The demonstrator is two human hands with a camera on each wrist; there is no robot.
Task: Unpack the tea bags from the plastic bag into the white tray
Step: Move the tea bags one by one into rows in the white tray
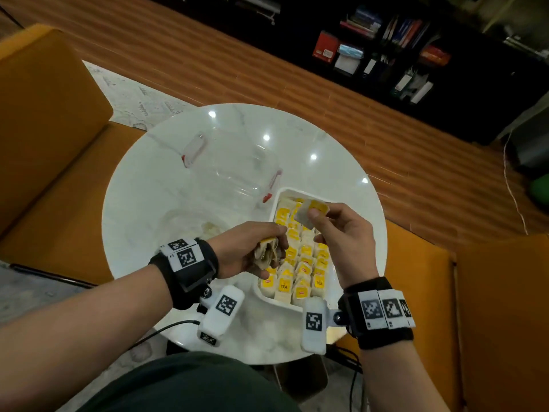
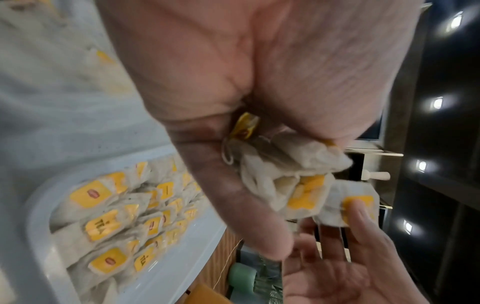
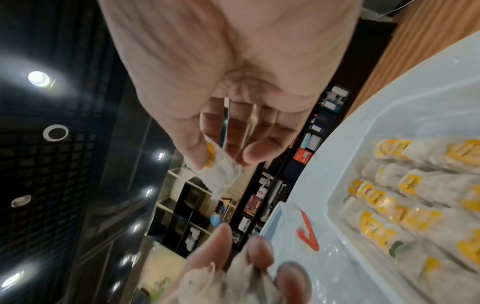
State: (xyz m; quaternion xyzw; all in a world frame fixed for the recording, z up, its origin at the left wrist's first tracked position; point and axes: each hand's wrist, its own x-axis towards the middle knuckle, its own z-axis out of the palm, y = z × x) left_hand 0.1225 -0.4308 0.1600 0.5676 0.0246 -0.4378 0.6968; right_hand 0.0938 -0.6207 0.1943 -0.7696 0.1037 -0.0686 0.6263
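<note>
On the left of the round white marble-look table (image 1: 142, 185) we see a crumpled clear plastic bag (image 1: 190, 224), lying flat beside our left forearm. Behind it stands a clear plastic container with red clips (image 1: 234, 168), its top open.

Our left hand (image 1: 246, 251) hovers at the near left edge of the white rectangular tray (image 1: 274, 209). Its fingers are curled round a small bunch of white paper tea bags with yellow tags (image 1: 267, 252); in the left wrist view the bunch (image 2: 283, 176) is squeezed between palm and fingers, strings and tags sticking out.

To the right, our right hand (image 1: 341, 233) is raised above the far part of the tray. Thumb and forefinger pinch a single tea bag (image 1: 312, 214) by its yellow-tagged end, while the other fingers stay loosely bent and hold nothing. In the right wrist view that single bag (image 3: 221, 174) hangs from the thumb tip.

Below both hands the tray is packed with rows of tea bags (image 1: 303, 263) standing on edge, yellow tags up. The tray sits at the right side of the table, just beside the clear container. Orange upholstered seats (image 1: 44, 129) flank the table.
</note>
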